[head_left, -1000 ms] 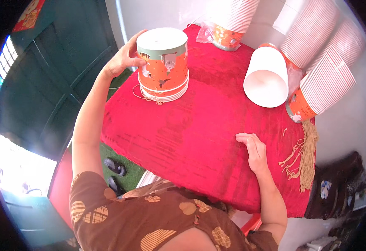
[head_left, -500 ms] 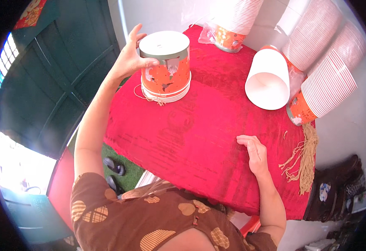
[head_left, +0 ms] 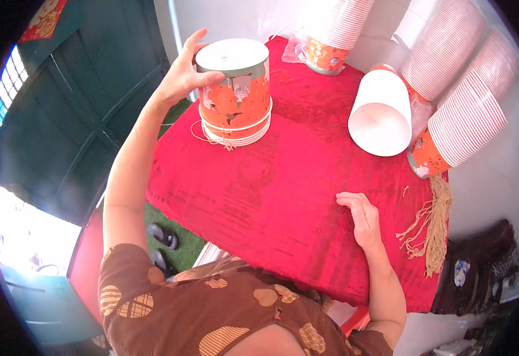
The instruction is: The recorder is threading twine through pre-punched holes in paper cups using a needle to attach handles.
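Orange cup stack (head_left: 234, 101) near cloth edge, left hand (head_left: 183, 77) gripping, right hand (head_left: 360, 216) flat

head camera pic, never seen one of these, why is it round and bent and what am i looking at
The camera sits on a person's head and looks down, so you see that person's own arms coming in from the bottom. Its lens is very wide, which is why the picture is round and straight edges curve near the rim.

No machine here, just two bare hands. The left hand grips the top of an upside-down stack of orange paper cups standing on a table with a red cloth. The right hand lies flat on the cloth and holds nothing.

Also on the table: long stacks of cups lying on their sides at the far right, one white cup mouth facing you, and a bundle of string at the right edge.
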Demonstrator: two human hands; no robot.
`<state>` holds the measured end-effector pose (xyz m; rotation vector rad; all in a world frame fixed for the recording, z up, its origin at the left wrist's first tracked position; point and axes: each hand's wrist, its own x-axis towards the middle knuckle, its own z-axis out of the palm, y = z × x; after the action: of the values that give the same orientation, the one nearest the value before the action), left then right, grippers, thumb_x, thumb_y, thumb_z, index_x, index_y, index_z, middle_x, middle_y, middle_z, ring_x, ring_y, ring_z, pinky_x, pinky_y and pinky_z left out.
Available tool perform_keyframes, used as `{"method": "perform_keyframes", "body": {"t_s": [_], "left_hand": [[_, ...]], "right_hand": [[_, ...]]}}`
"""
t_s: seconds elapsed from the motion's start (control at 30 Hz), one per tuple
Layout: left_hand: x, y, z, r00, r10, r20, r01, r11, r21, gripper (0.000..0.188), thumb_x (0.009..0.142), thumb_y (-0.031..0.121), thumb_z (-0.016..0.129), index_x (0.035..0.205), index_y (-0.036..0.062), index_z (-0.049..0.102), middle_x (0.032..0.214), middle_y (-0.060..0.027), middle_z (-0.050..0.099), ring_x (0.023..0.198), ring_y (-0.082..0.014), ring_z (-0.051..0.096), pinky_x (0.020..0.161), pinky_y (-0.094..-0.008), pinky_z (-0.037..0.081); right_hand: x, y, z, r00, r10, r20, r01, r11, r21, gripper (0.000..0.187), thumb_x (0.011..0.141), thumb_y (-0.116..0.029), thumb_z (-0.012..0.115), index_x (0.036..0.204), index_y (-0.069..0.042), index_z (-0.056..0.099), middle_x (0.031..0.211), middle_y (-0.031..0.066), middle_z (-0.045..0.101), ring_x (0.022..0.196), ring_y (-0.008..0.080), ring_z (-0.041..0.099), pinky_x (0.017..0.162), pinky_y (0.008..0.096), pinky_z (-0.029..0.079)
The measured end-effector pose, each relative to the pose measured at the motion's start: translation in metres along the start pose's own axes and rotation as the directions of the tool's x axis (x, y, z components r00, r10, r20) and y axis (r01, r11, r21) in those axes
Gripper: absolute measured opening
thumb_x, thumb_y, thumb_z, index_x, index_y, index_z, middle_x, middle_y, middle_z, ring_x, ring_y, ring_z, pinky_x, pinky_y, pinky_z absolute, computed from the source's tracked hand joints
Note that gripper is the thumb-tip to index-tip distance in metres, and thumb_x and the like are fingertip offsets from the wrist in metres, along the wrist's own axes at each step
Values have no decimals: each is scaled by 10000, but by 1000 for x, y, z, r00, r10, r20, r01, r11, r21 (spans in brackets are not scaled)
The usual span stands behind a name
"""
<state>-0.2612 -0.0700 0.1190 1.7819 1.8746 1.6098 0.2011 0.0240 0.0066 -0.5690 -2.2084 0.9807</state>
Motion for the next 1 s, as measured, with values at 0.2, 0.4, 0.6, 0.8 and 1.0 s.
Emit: {"method": "perform_keyframes", "body": {"t_s": [0.2,0.4,0.6,0.8,1.0], "left_hand": [[1,-4,2,999,-20,40,22,999,-43,1213,630,419,888,1521,46,155,1408,-238,427,1337,-356,406,1146,-471,281],[3,-11,-2,996,18,85,-11,997,-76,1223,624,427,891,1523,51,152,1416,-237,422,1340,-365,401,1152,-475,269],[2,-11,0,997,-24,75,30,996,-80,1283,558,494,906,1537,117,168,1460,-219,381,1375,-367,354,1164,-476,246],[5,-10,-2,995,2,97,3,999,-51,1260,589,453,901,1526,59,155,1416,-234,432,1355,-360,387,1164,-479,239],[7,-10,-4,993,10,119,-6,999,-33,1265,585,451,906,1527,61,157,1424,-224,432,1353,-343,393,1163,-471,241]], "right_hand": [[1,1,0,1000,-4,-3,4,1000,-10,410,1017,-232,404,941,49,693,1041,172,690,975,301,625,909,390,453],[1,-1,0,1000,-12,-1,12,1000,-20,413,1015,-243,410,943,50,692,1042,171,691,978,301,627,906,388,455],[1,0,0,1000,-2,3,2,1000,-1,410,1011,-251,419,947,48,692,1047,171,692,995,298,631,916,383,451],[1,-2,0,1000,9,-4,-9,1000,-7,418,1016,-252,412,953,49,696,1049,173,692,993,295,630,910,384,458],[1,-2,0,1000,14,-3,-14,1000,-3,421,1020,-247,409,952,53,696,1052,175,690,995,294,627,907,382,459]]}}
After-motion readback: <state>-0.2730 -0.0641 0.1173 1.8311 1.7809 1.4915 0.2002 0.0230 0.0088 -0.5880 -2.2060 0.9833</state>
